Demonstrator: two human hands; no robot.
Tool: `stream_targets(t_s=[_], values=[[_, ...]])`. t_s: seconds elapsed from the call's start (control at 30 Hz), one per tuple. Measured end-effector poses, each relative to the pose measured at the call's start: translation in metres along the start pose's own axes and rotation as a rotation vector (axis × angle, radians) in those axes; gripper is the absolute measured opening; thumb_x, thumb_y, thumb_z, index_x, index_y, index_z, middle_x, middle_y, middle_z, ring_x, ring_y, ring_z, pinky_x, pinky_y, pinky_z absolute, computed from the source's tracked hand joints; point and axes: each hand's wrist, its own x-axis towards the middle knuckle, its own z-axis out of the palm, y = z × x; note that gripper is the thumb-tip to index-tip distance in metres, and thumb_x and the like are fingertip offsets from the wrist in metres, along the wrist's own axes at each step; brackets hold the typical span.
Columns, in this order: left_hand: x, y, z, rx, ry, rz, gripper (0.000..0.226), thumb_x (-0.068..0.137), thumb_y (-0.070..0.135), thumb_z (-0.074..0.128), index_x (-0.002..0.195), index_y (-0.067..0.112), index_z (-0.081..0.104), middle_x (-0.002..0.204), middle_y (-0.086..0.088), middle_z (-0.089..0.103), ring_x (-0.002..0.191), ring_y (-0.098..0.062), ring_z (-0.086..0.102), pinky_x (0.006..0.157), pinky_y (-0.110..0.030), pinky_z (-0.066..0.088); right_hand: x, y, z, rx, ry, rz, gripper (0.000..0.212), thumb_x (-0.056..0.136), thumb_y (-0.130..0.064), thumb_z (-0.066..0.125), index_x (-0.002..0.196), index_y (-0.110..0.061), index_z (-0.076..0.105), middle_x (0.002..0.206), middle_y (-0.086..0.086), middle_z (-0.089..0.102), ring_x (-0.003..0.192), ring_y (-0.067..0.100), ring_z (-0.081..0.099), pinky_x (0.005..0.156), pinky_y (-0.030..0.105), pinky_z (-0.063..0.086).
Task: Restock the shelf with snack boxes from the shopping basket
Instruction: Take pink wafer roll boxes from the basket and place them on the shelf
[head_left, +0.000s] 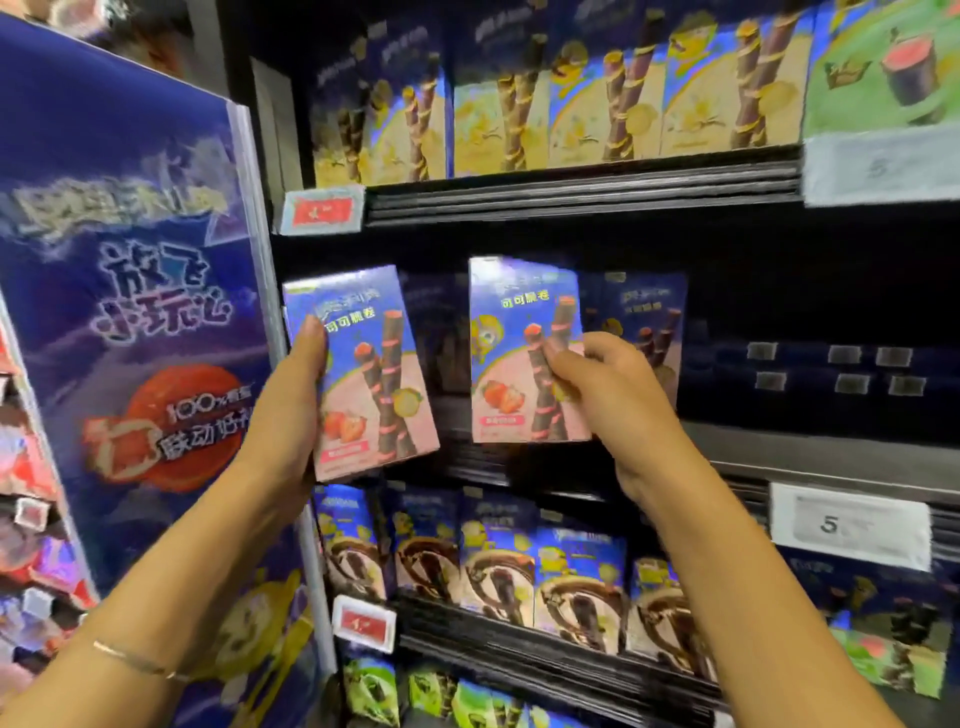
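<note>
Two strawberry boxes (363, 374) (519, 353), one per hand (291, 415) (613, 395), at middle shelf (779, 457)

"可可脆卷" on snack box (511, 332), "5" on price tag (852, 525)

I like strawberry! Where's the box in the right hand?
In the head view, the right hand pinches that strawberry box at the middle shelf, just right of the matching box held by the left hand.
</note>
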Motion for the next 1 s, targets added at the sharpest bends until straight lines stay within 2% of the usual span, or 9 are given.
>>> stream_targets(t_s=[0.07, 0.17, 0.23, 0.33, 0.4, 0.53, 0.7, 0.83, 1.0], values=[[0.004, -0.001, -0.01, 0.034, -0.015, 0.047, 0.05, 0.105, 0.056, 0.042, 0.101, 0.033, 0.086, 0.104, 0.001, 0.082, 0.081, -0.017, 0.08, 0.065, -0.032, 0.064, 0.017, 0.003, 0.007, -0.058, 0.046, -0.022, 0.019, 0.093, -0.032, 0.067, 0.09, -0.016, 0.058, 0.075, -0.007, 0.072, 0.069, 0.012, 0.069, 0.067, 0.045, 0.059], [0.009, 0.001, -0.018, 0.082, -0.023, 0.086, 0.046, 0.098, 0.063, 0.049, 0.104, 0.034, 0.084, 0.112, -0.002, 0.081, 0.087, -0.019, 0.08, 0.072, -0.035, 0.065, 0.044, 0.006, 0.024, -0.185, 0.084, 0.003, 0.026, 0.089, -0.032, 0.068, 0.102, -0.011, 0.06, 0.095, 0.006, 0.075, 0.088, 0.025, 0.073, 0.082, 0.051, 0.06], [0.013, 0.002, -0.02, 0.106, -0.042, 0.097, 0.047, 0.097, 0.067, 0.051, 0.104, 0.034, 0.084, 0.115, -0.006, 0.08, 0.091, -0.026, 0.078, 0.084, -0.048, 0.064, 0.059, 0.008, 0.037, -0.275, 0.083, 0.023, 0.033, 0.089, -0.033, 0.067, 0.105, -0.004, 0.063, 0.097, 0.013, 0.073, 0.09, 0.03, 0.072, 0.08, 0.048, 0.06], [0.019, 0.008, -0.016, 0.087, -0.051, 0.105, 0.05, 0.094, 0.065, 0.049, 0.107, 0.029, 0.082, 0.122, -0.013, 0.077, 0.109, -0.043, 0.07, 0.104, -0.071, 0.049, 0.074, 0.01, 0.059, -0.367, 0.094, 0.019, 0.033, 0.091, -0.031, 0.069, 0.104, -0.001, 0.066, 0.093, 0.012, 0.073, 0.083, 0.024, 0.07, 0.063, 0.032, 0.054], [0.023, 0.012, -0.015, 0.069, -0.05, 0.104, 0.052, 0.093, 0.065, 0.05, 0.11, 0.027, 0.081, 0.125, -0.015, 0.075, 0.114, -0.047, 0.066, 0.107, -0.078, 0.041, 0.082, 0.01, 0.071, -0.443, 0.113, 0.023, 0.032, 0.091, -0.035, 0.069, 0.1, -0.004, 0.068, 0.093, 0.012, 0.071, 0.087, 0.027, 0.068, 0.069, 0.036, 0.052], [0.03, 0.013, -0.019, 0.068, -0.06, 0.089, 0.058, 0.092, 0.066, 0.051, 0.119, 0.021, 0.077, 0.126, -0.019, 0.074, 0.114, -0.05, 0.066, 0.105, -0.079, 0.042, 0.092, 0.008, 0.09, -0.548, 0.147, 0.029, 0.029, 0.092, -0.035, 0.066, 0.087, -0.007, 0.062, 0.077, 0.003, 0.059, 0.069, 0.021, 0.053, 0.052, 0.03, 0.033], [0.032, 0.012, -0.022, 0.092, -0.088, 0.086, 0.061, 0.095, 0.067, 0.047, 0.125, 0.02, 0.073, 0.125, -0.021, 0.074, 0.107, -0.047, 0.066, 0.102, -0.078, 0.045, 0.095, 0.015, 0.108, -0.733, 0.099, 0.045, 0.039, 0.09, -0.044, 0.067, 0.106, -0.008, 0.068, 0.096, 0.011, 0.062, 0.089, 0.031, 0.057, 0.073, 0.034, 0.047], [0.03, 0.008, -0.025, 0.076, -0.096, 0.08, 0.057, 0.095, 0.067, 0.048, 0.119, 0.024, 0.075, 0.124, -0.017, 0.076, 0.113, -0.048, 0.068, 0.104, -0.074, 0.047, 0.087, 0.028, 0.115, -0.836, 0.116, 0.074, 0.04, 0.089, -0.051, 0.068, 0.085, -0.013, 0.056, 0.077, 0.002, 0.047, 0.077, 0.029, 0.049, 0.064, 0.032, 0.037], [0.028, 0.006, -0.025, 0.075, -0.091, 0.051, 0.074, 0.09, 0.066, 0.048, 0.137, 0.011, 0.064, 0.127, -0.018, 0.074, 0.121, -0.053, 0.064, 0.105, -0.072, 0.048, 0.086, 0.024, 0.122, -0.886, 0.112, -0.006, 0.047, 0.09, -0.044, 0.069, 0.068, -0.02, 0.035, 0.092, 0.013, 0.06, 0.08, 0.033, 0.056, 0.063, 0.035, 0.038]])
